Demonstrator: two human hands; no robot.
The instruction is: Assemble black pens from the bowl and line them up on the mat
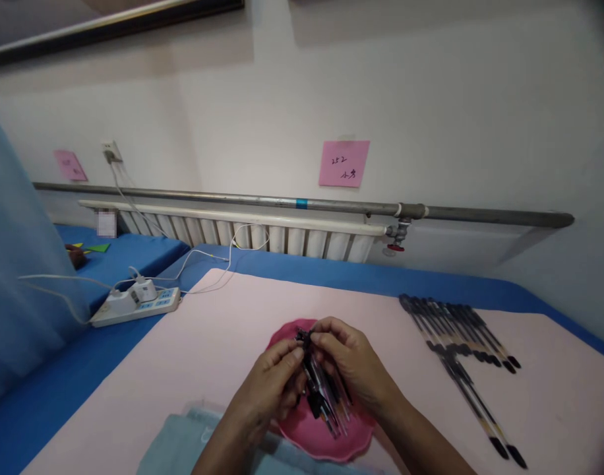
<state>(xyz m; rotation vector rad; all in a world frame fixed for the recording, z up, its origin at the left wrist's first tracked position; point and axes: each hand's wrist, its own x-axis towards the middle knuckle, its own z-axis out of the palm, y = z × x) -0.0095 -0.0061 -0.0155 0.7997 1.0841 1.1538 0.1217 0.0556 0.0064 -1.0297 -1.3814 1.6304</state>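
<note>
Over a pink scalloped plate (326, 439), my two hands meet around a bundle of slim clear and black pen parts (324, 392). My left hand (272, 386) is closed, thumb and fingers pinching at the bundle's upper left. My right hand (354, 363) is closed too, its fingertips gripping the black upper end while the other fingers curl along the right side. The lower ends of the parts point down toward the plate. Fingers hide some of the bundle, so I cannot tell each piece apart.
Several black-capped pens (455, 330) lie in a row at right, with more pens (480, 412) below them. A grey-blue cloth (176, 439) lies at front left on the pink sheet (134, 369). A power strip (153, 303) with cables, a radiator (277, 239) and a pipe (223, 196) stand behind.
</note>
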